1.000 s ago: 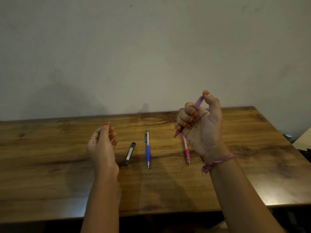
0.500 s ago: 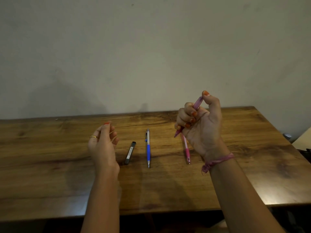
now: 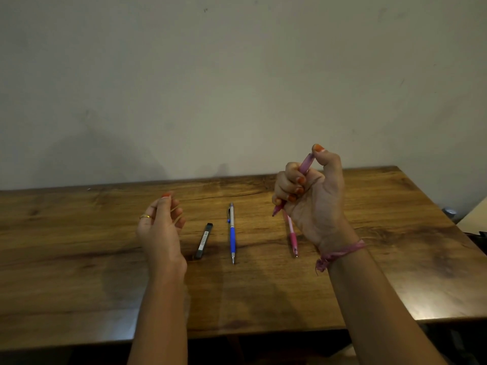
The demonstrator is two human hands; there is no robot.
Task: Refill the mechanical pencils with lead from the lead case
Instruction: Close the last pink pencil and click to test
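Observation:
My right hand [image 3: 313,204] is raised above the wooden table [image 3: 79,259] and grips a purple mechanical pencil [image 3: 305,163]. The thumb presses on its top end and its tip points down-left. My left hand [image 3: 160,227] hovers over the table with loosely curled fingers, thumb against the forefinger, and nothing visible in it. A black lead case [image 3: 203,241] lies on the table just right of that hand. Further right lie a blue and silver pencil [image 3: 232,233] and a pink pencil [image 3: 292,235], whose upper end is hidden behind my right hand.
A plain wall stands right behind the table's far edge. Off the right edge sit a small grey object [image 3: 449,212] and a pale flat object [image 3: 474,219]. The table's front edge runs close below my forearms.

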